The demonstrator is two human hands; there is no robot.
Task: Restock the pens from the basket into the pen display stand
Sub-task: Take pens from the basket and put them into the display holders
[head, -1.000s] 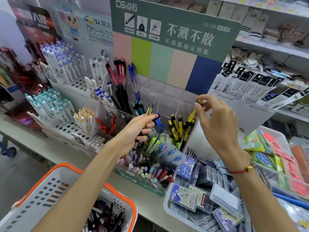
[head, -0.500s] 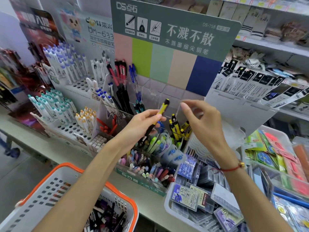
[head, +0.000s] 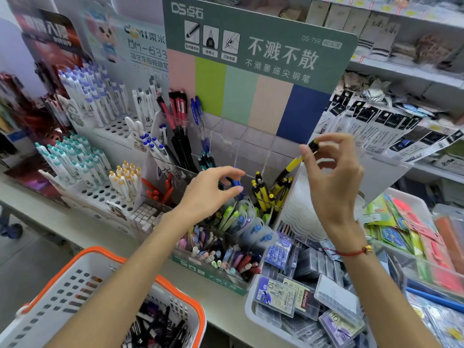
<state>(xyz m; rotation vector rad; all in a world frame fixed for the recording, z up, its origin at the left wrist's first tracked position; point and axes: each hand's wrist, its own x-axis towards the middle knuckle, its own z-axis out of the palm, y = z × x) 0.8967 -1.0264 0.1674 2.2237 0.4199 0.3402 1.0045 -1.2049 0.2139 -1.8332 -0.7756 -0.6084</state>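
My right hand [head: 329, 177] pinches the black top of a yellow-and-black pen [head: 292, 165], which slants down toward the compartment of matching yellow pens [head: 263, 193] in the clear display stand [head: 251, 149]. My left hand [head: 208, 192] hovers over the stand's front compartments with its fingers loosely curved beside the blue pens [head: 236, 182], and I see nothing gripped in it. The white basket with an orange rim [head: 100, 252] sits at the lower left under my left forearm, with dark pens [head: 155, 322] inside.
White pen racks [head: 100, 192] stand to the left. A green-fronted box of pastel pens [head: 218, 257] sits in front of the stand. A white tray of lead boxes [head: 301, 297] lies at the lower right, and packaged goods fill the shelves behind.
The yellow-and-black pen passed from my left hand to my right. My right hand lifted it up and right, over the yellow pens. My left hand sank toward the stand.
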